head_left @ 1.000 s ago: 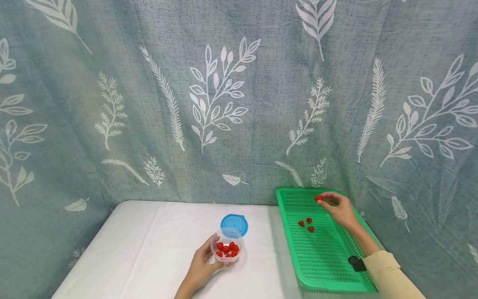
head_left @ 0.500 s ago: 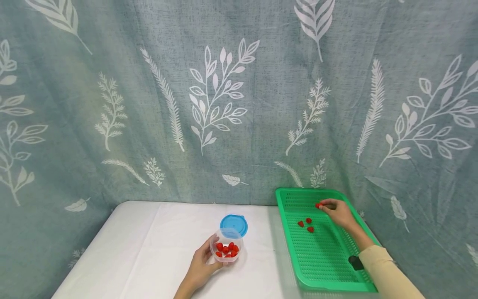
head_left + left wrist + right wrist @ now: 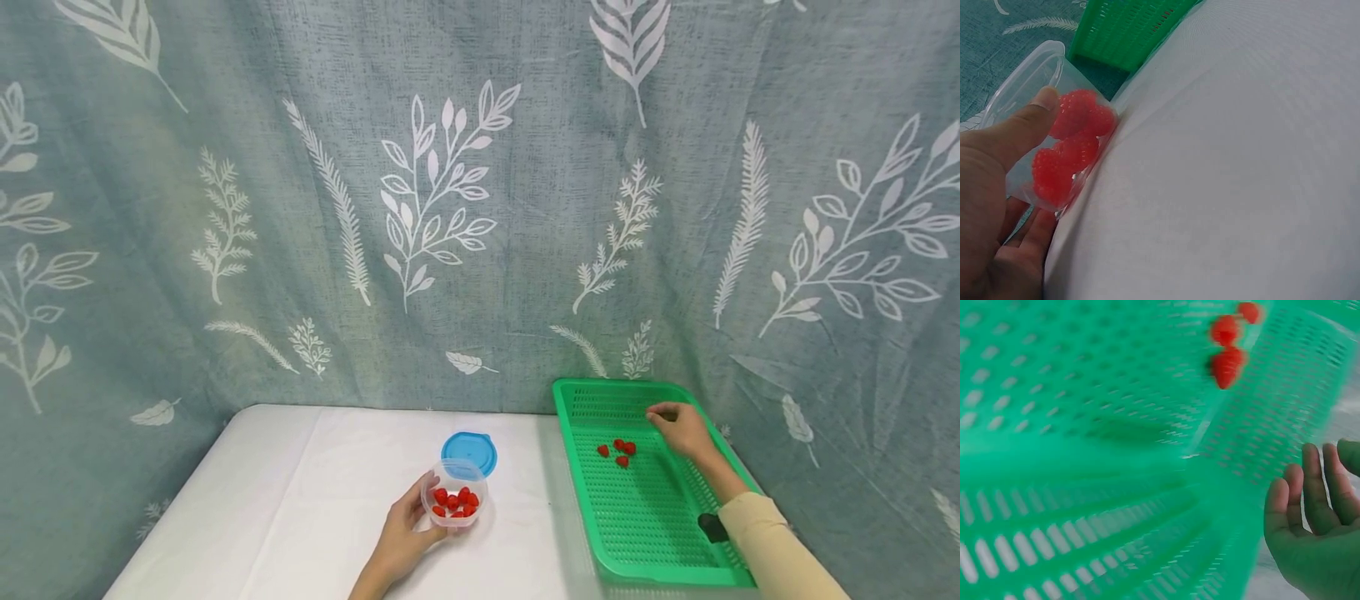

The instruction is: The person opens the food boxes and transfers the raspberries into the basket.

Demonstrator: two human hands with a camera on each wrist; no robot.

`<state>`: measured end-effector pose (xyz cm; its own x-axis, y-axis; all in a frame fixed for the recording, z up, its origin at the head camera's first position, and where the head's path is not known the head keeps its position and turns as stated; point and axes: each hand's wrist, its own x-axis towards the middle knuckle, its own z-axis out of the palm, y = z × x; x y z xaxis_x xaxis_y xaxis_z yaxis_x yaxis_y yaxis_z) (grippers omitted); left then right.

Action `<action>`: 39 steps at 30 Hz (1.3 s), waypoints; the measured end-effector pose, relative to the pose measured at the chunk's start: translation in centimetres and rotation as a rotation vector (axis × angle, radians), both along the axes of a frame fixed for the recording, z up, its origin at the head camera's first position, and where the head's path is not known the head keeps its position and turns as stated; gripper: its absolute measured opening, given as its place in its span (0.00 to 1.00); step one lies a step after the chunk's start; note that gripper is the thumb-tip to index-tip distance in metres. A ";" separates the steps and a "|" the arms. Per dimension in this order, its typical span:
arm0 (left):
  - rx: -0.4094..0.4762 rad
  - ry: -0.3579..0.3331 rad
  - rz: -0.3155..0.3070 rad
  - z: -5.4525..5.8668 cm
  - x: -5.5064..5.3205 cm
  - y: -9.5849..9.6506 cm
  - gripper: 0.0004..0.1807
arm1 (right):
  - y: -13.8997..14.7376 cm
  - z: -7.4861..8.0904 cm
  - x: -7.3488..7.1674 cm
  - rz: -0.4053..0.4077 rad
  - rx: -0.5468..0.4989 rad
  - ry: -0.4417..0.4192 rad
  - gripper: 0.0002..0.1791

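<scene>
As we scan white table [image 3: 300, 500], green basket [image 3: 652, 533] sits at right. Right hand [image 3: 678, 429] over basket's far part: fingers loose, grasping nothing. Left hand [image 3: 405, 529] grips clear container [image 3: 459, 480], thumb one side, fingers other. Blue lid [image 3: 471, 448] just beyond container. Smallest: we count four red berries [image 3: 622, 461] on basket floor, left of right hand, near but apart; other berries [image 3: 452, 502] inside container, beside left thumb, plastic wall between.
</scene>
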<state>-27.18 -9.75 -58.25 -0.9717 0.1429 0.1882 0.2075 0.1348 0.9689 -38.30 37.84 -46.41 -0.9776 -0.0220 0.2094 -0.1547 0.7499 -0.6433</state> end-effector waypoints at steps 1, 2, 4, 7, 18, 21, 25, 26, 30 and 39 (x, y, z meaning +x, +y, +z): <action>0.000 0.000 0.001 0.0 0.0 0.0 0.51 | -0.2 0.3 0.2 -0.005 -0.016 0.009 0.20; -0.003 0.001 0.001 0.1 0.0 0.0 0.51 | -0.3 0.8 0.4 0.000 -0.033 0.015 0.21; 0.001 -0.001 0.001 0.2 0.0 0.1 0.51 | -0.8 2.1 1.2 0.011 -0.069 0.017 0.23; 0.002 -0.002 -0.001 0.2 0.0 0.2 0.51 | -1.9 4.4 2.9 0.027 -0.147 0.023 0.24; -0.007 0.010 0.001 0.2 -0.2 0.1 0.51 | -9.8 10.0 10.6 0.312 -0.539 0.121 0.19; -0.004 0.019 0.002 0.2 -0.1 0.1 0.50 | -12.5 10.2 12.0 0.345 -0.532 0.130 0.19; -0.009 0.019 0.001 0.3 0.0 0.1 0.50 | -16.4 9.3 13.4 0.348 -0.491 0.107 0.17; -0.013 0.018 0.003 0.3 0.0 0.1 0.50 | -17.5 8.9 13.7 0.331 -0.488 0.092 0.16; -0.030 0.018 0.014 0.3 0.0 0.0 0.49 | -21.8 6.5 14.2 0.272 -0.485 0.057 0.12; -0.010 0.036 0.007 -0.1 0.2 0.1 0.50 | -27.1 -2.0 11.6 0.242 -0.332 0.074 0.11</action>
<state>-27.02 -9.61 -58.35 -0.9654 0.1376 0.2214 0.2409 0.1460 0.9595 -26.66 10.74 -48.36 -0.9346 -0.1687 0.3130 -0.3556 0.4402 -0.8245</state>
